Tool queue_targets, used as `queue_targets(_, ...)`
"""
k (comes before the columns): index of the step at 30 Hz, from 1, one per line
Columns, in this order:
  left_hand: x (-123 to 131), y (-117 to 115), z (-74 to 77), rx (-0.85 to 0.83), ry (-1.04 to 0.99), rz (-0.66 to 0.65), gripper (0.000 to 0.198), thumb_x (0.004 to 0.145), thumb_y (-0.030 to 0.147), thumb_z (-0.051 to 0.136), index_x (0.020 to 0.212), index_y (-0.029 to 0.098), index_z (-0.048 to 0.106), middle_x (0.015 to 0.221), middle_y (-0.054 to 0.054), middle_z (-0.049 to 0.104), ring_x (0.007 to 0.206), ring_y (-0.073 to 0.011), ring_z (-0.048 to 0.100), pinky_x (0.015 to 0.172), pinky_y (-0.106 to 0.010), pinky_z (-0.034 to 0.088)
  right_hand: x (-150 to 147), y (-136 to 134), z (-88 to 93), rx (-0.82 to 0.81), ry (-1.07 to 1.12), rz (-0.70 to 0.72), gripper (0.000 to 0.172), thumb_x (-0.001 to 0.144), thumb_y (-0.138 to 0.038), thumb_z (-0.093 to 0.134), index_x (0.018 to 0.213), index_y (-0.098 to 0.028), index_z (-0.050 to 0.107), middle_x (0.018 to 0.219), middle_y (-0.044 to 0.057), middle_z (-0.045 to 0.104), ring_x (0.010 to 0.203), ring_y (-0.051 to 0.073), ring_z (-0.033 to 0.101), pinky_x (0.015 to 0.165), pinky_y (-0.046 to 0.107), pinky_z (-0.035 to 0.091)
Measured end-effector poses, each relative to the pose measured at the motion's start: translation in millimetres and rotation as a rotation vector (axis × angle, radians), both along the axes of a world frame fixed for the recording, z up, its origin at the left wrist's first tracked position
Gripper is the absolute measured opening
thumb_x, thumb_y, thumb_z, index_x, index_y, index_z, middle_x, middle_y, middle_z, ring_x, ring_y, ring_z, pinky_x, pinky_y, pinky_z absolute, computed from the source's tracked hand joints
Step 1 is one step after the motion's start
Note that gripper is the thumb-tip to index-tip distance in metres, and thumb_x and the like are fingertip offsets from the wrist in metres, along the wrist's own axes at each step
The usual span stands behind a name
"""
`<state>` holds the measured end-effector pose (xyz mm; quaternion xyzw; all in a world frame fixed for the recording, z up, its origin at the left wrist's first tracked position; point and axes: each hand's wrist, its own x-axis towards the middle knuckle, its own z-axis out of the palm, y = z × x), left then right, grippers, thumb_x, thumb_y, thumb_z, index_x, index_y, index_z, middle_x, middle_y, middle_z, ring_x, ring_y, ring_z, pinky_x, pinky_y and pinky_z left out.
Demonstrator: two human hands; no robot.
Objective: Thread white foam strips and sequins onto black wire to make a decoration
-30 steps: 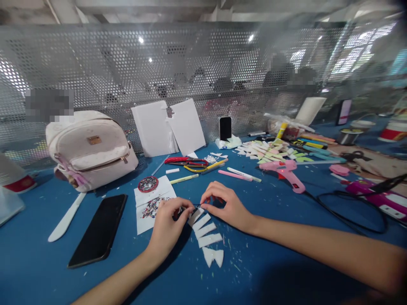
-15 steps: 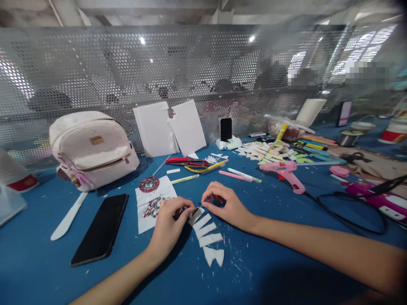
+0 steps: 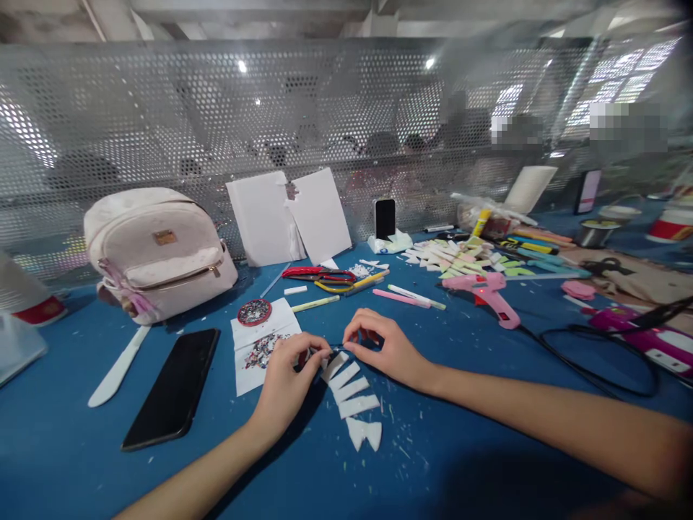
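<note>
My left hand (image 3: 295,372) is closed in a pinch at the upper end of a row of white foam-like pieces (image 3: 351,388), the lowest of them shaped like a fishtail. A thin dark strand (image 3: 336,347) runs from its fingertips to my right hand (image 3: 382,347), whose thumb and forefinger pinch the other end. What kind of strand it is does not show. Beside my left hand lies white paper (image 3: 246,383) bearing loose sequins (image 3: 263,352) and a red-rimmed round dish of sequins (image 3: 254,313).
A black phone (image 3: 170,390) and a white plastic knife (image 3: 118,368) lie left, before a pale backpack (image 3: 157,253). Behind my hands are red-handled pliers (image 3: 303,273) and markers (image 3: 401,297). A pink glue gun (image 3: 487,292) with a black cable (image 3: 568,375) lies right, near cut foam strips (image 3: 455,256).
My left fingers have shifted very slightly, and a bit more of the dark strand shows between the hands. My right hand and the white pieces look the same.
</note>
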<state>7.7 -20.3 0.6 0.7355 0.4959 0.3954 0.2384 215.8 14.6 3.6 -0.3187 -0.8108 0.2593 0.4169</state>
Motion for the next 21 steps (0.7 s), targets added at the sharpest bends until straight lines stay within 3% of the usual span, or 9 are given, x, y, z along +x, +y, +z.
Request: queue_targets(21, 0.3, 1.1, -2.8, 0.005, -0.017, 0.055, 0.016, 0.089, 0.026, 0.058, 0.077, 0.022, 0.068, 0.072, 0.002, 0.068, 0.065, -0.0150, 0.050, 0.069, -0.030, 0.035, 1.0, -3.0, -0.2, 0.028, -0.002, 0.006, 0.005, 0.087, -0.017, 0.066, 0.083, -0.019, 0.065, 0.080, 0.000, 0.056, 0.078, 0.015, 0.052, 0.068, 0.027, 0.039)
